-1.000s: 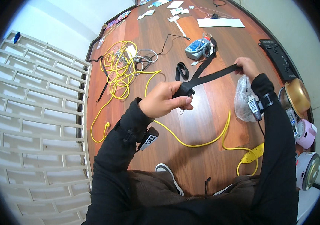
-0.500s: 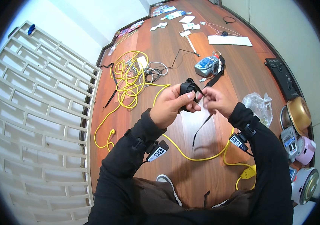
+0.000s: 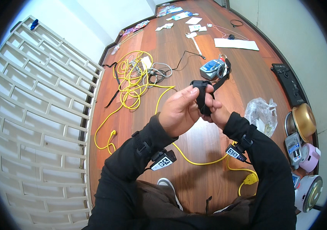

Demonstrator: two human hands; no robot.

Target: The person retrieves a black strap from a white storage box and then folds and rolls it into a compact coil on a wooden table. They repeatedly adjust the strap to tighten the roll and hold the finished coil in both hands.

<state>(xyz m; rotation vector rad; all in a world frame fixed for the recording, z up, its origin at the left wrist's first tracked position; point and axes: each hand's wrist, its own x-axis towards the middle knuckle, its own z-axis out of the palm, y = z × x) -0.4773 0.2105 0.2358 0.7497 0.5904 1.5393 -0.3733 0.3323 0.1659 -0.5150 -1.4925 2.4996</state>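
Black-sleeved, pinching the folded black webbing strap (image 3: 202, 100) between thumb and fingers of the left hand (image 3: 179, 110), up above the wooden floor (image 3: 200, 143); with the right hand (image 3: 220, 114) curled at its lower end, cannot tell whether pinching.

Fisheye head view, downward onto the floor (image 3: 203, 140), rim perhaps unclear.

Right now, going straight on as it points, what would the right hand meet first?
The right hand would probably meet the black strap held in the left hand first; depth between them is unclear.
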